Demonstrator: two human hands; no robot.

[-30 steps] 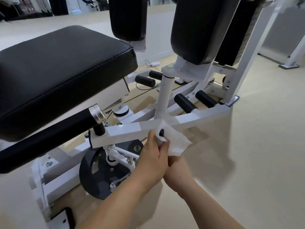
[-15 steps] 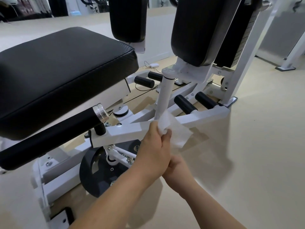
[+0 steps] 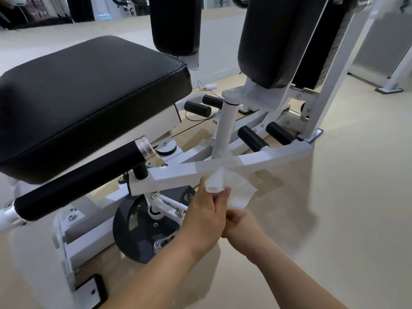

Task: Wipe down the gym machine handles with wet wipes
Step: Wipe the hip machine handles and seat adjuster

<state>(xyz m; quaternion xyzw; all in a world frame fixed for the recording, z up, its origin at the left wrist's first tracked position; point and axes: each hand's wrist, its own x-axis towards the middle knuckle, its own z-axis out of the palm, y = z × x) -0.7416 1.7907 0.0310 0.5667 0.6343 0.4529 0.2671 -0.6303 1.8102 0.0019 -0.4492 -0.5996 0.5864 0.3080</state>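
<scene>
White wet wipe [image 3: 231, 190] sits bunched just above the left hand [image 3: 206, 216], which pinches it — right hand [image 3: 243, 226] beneath, grip unclear.

1. Right hand [image 3: 244, 223]: mostly hidden behind left hand [image 3: 206, 214]; fingers out of sight, grip unclear.
2. Wet wipe [image 3: 234, 190]: motion-blurred; its near-left part is covered by the left fingers pinching it, and whatever it wraps is hidden.
3. Left forearm [image 3: 156, 275] and right forearm [image 3: 289, 270]: cut off by the bottom edge.
4. Right black pad [image 3: 274, 39] and left black pad [image 3: 176, 23]: tops cut off.
5. Weight stack [image 3: 327, 45]: partly behind white upright [image 3: 327, 97], top cut off.
6. Far-left background: too blurred and too small to identify.
</scene>
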